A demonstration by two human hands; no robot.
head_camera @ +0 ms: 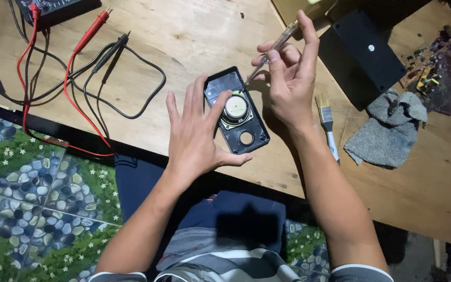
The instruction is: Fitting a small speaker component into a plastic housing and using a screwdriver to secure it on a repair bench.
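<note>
The left hand [197,138] lay flat, fingers spread, steadying the black speaker housing [237,110] near the table's [194,31] front edge. The round speaker [236,108] sat in its seat. The right hand [288,78] gripped a clear-handled screwdriver [272,49], tip at the housing's upper corner, so fastening seemed underway. Beyond lay a paintbrush [329,128], grey rag [390,128], black cover [364,52] and multimeter probes [97,39], none obstructing.
</note>
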